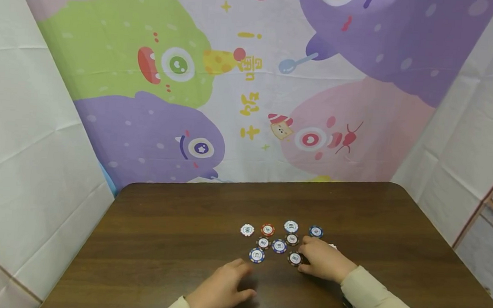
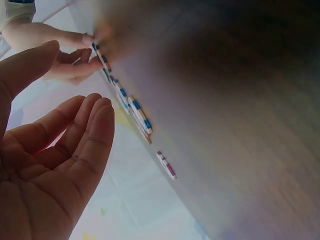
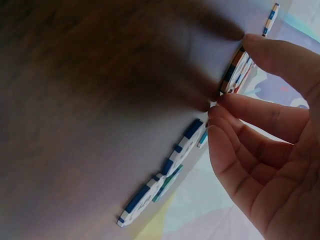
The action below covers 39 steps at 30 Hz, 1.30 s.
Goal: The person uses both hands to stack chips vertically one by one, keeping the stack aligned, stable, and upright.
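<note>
Several poker chips lie loosely grouped on the brown table. My right hand (image 1: 327, 260) rests among them; its thumb and index finger pinch the rim of a black poker chip (image 1: 295, 258) marked 100. In the right wrist view that black chip (image 3: 233, 70) sits flat between thumb and fingertip. A blue chip (image 1: 316, 231) lies just beyond this hand, and a white chip (image 1: 333, 246) is mostly hidden by it. My left hand (image 1: 222, 288) hovers nearer me with loosely curved fingers, holding nothing. Closest to it is a blue chip (image 1: 257, 255).
Around the middle are a blue chip (image 1: 279, 246), two more black 100 chips (image 1: 292, 239), a red chip (image 1: 267, 229), a pale chip (image 1: 291, 226) and a white chip (image 1: 247, 230). A cartoon-printed cloth (image 1: 250, 164) hangs behind the table (image 1: 159, 234).
</note>
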Each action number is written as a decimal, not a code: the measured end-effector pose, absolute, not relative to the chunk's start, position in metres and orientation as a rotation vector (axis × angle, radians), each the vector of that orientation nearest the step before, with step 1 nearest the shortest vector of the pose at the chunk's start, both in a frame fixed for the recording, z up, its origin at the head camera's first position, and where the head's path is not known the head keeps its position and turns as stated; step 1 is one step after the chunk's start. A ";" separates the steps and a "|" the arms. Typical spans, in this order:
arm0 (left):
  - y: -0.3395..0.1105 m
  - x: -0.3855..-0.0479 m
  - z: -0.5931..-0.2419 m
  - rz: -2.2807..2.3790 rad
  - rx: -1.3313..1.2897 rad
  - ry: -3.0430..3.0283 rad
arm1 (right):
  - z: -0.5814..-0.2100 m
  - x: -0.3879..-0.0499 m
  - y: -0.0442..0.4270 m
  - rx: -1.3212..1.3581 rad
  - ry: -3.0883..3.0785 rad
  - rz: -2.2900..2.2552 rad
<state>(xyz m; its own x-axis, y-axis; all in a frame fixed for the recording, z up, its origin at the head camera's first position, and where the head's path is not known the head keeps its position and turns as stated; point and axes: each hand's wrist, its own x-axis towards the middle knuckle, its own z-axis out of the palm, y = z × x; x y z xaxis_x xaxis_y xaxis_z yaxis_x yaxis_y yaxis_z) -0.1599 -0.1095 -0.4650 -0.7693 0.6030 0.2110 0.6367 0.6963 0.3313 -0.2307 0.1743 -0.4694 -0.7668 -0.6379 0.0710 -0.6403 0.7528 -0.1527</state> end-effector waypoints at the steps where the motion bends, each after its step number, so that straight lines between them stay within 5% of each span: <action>1: -0.109 -0.160 -0.465 -0.593 -1.040 -2.811 | -0.470 -0.231 0.174 1.075 -2.922 0.267; 39: -0.092 -0.157 -0.472 -0.515 -1.173 -2.833 | -0.467 -0.222 0.157 1.084 -2.915 0.449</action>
<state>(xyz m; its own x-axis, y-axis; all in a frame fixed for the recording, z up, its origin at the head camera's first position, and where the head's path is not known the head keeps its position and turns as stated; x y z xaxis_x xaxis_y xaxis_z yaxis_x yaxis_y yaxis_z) -0.1565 -0.0923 -0.4716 -0.7148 0.6821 0.1542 0.6927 0.6604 0.2898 -0.2221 0.1572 -0.4671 -0.7621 -0.6401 0.0977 -0.6398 0.7213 -0.2654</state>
